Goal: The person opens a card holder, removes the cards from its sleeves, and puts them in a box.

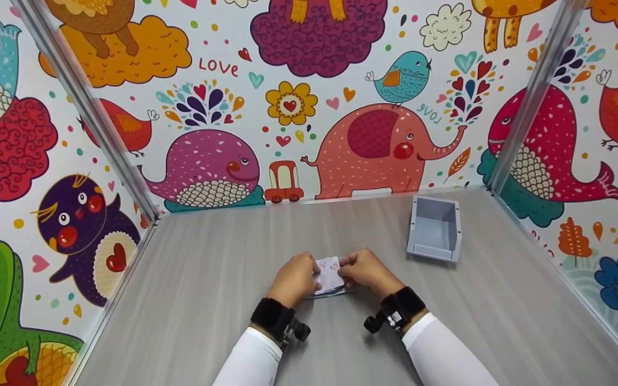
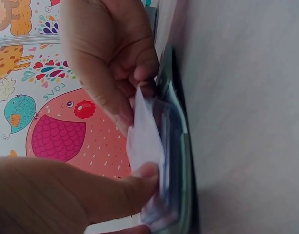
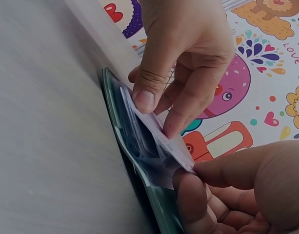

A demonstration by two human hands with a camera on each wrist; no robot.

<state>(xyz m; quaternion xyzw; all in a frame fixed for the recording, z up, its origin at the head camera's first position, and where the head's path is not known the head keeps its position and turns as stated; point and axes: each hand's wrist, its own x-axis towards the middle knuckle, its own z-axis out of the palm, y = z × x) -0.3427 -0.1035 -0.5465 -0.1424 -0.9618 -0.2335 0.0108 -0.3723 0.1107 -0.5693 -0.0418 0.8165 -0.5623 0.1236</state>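
A small white paper slip with faint pink print point(image 1: 329, 274) stands partly lifted over a green card holder point(image 3: 110, 92) on the table. Clear plastic sleeves point(image 3: 132, 127) show inside the holder, which lies open. My left hand point(image 1: 294, 276) pinches the slip near its left end, thumb on the near face. My right hand point(image 1: 369, 271) pinches the slip's other end between thumb and index finger; the remaining fingers curl below. In the left wrist view the slip point(image 2: 145, 139) leans against the sleeves. Whether its lower edge sits inside a sleeve is hidden.
A grey plastic bin point(image 1: 435, 256) stands on the table point(image 1: 207, 300) behind and right of my right hand. Printed cartoon panels point(image 1: 287, 53) with metal frame posts point(image 1: 89, 107) wall in the back and sides. Both wrists wear black strapped cameras point(image 1: 274, 319).
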